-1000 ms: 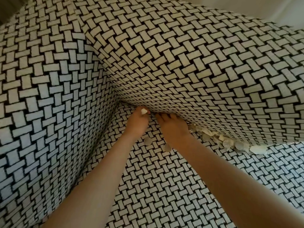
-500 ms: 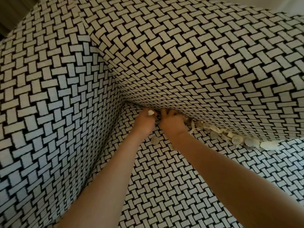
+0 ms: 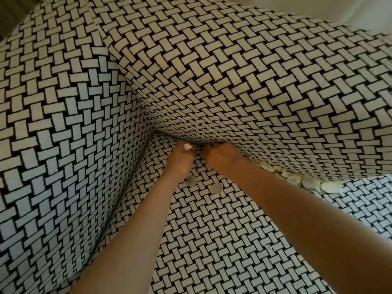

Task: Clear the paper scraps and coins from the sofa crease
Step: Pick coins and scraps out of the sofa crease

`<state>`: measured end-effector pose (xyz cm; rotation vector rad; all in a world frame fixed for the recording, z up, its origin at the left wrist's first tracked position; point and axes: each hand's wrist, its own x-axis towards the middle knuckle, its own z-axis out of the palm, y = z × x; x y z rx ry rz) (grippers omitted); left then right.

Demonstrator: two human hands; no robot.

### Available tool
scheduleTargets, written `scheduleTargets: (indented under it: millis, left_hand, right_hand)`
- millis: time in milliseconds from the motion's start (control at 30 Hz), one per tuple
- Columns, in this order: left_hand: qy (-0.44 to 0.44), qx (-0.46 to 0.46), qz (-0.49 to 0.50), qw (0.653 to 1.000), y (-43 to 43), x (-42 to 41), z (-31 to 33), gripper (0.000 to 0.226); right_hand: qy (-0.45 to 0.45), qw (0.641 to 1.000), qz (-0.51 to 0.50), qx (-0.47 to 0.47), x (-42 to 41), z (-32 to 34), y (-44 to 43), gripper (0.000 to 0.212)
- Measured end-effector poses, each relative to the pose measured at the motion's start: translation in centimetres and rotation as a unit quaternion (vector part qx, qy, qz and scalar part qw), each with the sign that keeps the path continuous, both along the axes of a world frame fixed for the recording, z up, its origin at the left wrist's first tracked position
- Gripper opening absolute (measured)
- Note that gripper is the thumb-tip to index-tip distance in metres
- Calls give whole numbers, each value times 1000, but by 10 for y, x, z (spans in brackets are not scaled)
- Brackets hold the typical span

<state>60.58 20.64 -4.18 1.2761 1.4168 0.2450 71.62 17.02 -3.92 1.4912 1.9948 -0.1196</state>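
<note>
Left hand (image 3: 180, 164): fingertips pinching small white paper scrap (image 3: 187, 147) at sofa crease (image 3: 198, 145). Right hand (image 3: 222, 159): fingers curled into crease; whether holding anything cannot be told. Two coins (image 3: 217, 188) flat on seat (image 3: 222, 240), between forearms. More coins and scraps (image 3: 297, 179) wedged along crease, right of right hand. Coins likely hard, thin, slippery on weave: take by rim. Scraps likely light, crushable: pinch at free edge. Basket-weave upholstery, soft; backrest (image 3: 233, 81) overhangs crease; dim room.

Both hands (image 3: 180, 160) at sofa crease (image 3: 265, 166)
</note>
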Motion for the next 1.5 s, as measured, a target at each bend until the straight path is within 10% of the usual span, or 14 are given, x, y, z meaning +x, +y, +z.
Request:
scheduleTargets:
  millis: [400,767,1100,1300,1500]
  left_hand:
    - [-2,-9,1,1000,-7,-2,4,19]
    - [-1,-50,42,998,-22,4,12,16]
    - [-68,-134,134,979,-37,17,5,23]
    - [-66,-169,120,976,-48,27,9,32]
    - [-54,-174,119,976,-47,33,10,33]
  right_hand:
    - [-64,997,-46,-5,-17,-3,-4,43]
    - [91,950,-299,19,-29,19,-18,49]
    - [373,756,-535,55,-7,43,-44,21]
    - [464,528,-704,97,6,35,-60,32]
    - [301,724,-613,102,5,25,-61,32]
